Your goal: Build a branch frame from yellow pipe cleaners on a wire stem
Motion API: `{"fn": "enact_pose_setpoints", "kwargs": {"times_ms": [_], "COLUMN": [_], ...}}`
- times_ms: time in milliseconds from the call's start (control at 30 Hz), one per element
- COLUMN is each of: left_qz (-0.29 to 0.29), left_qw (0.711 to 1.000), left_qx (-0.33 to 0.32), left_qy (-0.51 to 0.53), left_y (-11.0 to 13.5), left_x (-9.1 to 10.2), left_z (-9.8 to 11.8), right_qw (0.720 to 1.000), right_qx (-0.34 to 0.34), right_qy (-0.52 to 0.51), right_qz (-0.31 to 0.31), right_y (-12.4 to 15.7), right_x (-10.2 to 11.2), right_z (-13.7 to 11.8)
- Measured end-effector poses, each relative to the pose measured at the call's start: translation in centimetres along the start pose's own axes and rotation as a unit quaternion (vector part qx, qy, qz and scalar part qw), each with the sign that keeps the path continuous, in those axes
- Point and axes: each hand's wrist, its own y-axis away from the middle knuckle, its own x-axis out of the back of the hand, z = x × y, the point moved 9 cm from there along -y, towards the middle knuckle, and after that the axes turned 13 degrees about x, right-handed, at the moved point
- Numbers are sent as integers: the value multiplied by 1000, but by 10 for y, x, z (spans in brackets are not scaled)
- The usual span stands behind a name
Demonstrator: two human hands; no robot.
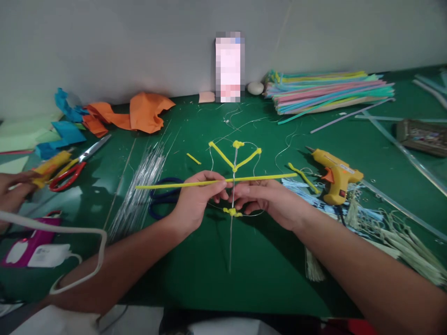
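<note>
A straight yellow pipe cleaner (pixel 164 186) lies across the middle, its left part pinched between the thumb and fingers of my left hand (pixel 195 200). Behind it stands a thin wire frame with yellow pipe-cleaner arms (pixel 222 155) forming a V on a central stem. A yellow knot (pixel 232 212) sits lower on that stem, below my fingers. My right hand (pixel 267 197) is closed around the wire stem (pixel 233 190), just beneath where the pipe cleaner crosses it. The fingertips of both hands nearly meet there.
A yellow glue gun (pixel 337 174) lies right, near tassels (pixel 394 237). Pipe cleaners (pixel 331 93) are bundled at the back. Wires (pixel 143 181), blue-handled scissors (pixel 164 199) and red-handled scissors (pixel 71 177) lie left. Another person's hand (pixel 14 193) touches a yellow tool (pixel 52 168).
</note>
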Motion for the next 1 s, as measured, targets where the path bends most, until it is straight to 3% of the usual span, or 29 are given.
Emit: {"fn": "enact_pose_setpoints", "kwargs": {"times_ms": [233, 333, 633, 1000], "left_qz": [51, 72, 51, 21], "left_qw": [993, 986, 996, 998], "left_qx": [-31, -49, -43, -40], "left_qy": [105, 143, 56, 36], "left_y": [1, 2, 9, 12], "left_x": [14, 19, 5, -3], "left_z": [8, 11, 5, -2], "right_qw": [993, 993, 992, 985], "right_qx": [-3, -1, 88, 113], "right_qy": [-121, -118, -61, -81], "right_qz": [-9, -8, 67, 103], "right_y": [0, -1, 0, -1], "right_x": [-10, -16, -13, -10], "right_z": [4, 8, 4, 5]}}
